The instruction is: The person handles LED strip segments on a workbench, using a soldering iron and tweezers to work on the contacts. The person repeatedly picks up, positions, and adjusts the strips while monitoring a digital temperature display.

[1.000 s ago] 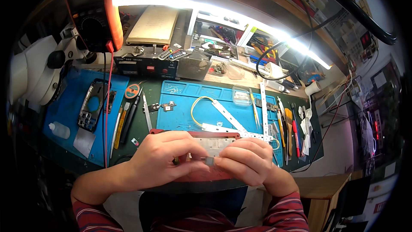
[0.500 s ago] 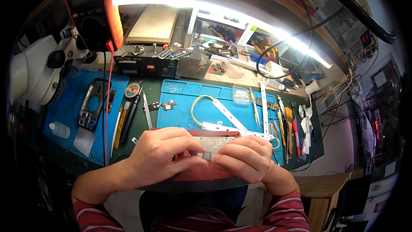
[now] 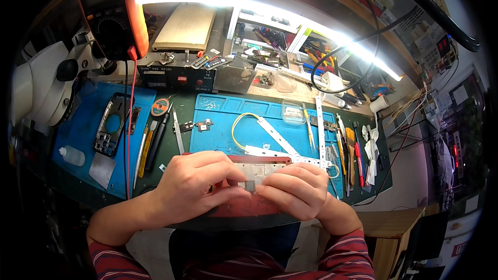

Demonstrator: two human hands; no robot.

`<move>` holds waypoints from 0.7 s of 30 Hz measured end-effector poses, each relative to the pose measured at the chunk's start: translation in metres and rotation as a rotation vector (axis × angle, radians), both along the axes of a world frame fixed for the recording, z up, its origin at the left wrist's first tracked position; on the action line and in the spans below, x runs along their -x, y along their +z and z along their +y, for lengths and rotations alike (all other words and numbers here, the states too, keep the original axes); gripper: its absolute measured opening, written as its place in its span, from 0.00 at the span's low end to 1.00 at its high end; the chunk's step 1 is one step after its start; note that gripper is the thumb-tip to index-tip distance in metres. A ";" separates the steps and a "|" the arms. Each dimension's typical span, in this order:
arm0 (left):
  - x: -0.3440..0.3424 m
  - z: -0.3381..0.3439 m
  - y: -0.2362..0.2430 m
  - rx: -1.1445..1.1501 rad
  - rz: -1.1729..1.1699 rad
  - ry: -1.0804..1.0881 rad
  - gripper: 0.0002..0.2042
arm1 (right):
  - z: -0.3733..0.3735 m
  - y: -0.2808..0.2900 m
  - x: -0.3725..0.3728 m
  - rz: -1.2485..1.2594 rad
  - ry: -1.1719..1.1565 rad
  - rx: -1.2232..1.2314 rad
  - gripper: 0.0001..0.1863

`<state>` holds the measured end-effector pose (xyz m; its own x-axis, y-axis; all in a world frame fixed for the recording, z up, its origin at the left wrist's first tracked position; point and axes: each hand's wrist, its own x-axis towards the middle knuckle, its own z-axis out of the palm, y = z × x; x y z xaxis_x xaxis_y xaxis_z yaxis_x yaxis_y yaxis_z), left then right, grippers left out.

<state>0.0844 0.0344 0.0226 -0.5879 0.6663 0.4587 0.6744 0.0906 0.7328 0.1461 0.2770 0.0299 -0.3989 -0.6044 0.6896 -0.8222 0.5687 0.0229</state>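
Note:
Both of my hands meet at the bench's near edge over a red flat holder. On it lies a silvery metal plate with small holes or slots. Between my fingertips is a small grey square piece. My left hand pinches at its left side, thumb and forefinger nearly together. My right hand is closed at its right side, with the thumb near its edge. A small yellowish and dark bit shows by the left fingers; its kind is unclear. The palms and inner fingers are hidden.
Just beyond lie white perforated LED strips with a yellow wire on a blue mat. Left are a phone frame, a small bottle and a black pen-shaped tool. Brushes and pens lie right. A multimeter hangs upper left.
My hands keep almost the same pose. The small grey square piece has tilted slightly and shows more plainly between the fingertips.

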 end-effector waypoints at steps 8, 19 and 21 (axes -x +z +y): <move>0.000 0.000 -0.001 0.009 0.003 0.003 0.10 | -0.001 0.001 0.000 0.000 0.000 0.005 0.16; 0.000 -0.001 -0.002 0.009 0.011 0.002 0.10 | -0.001 0.001 0.001 -0.014 0.004 -0.004 0.15; 0.000 0.000 -0.002 0.007 0.014 0.000 0.10 | -0.001 0.001 0.000 -0.013 0.001 -0.006 0.15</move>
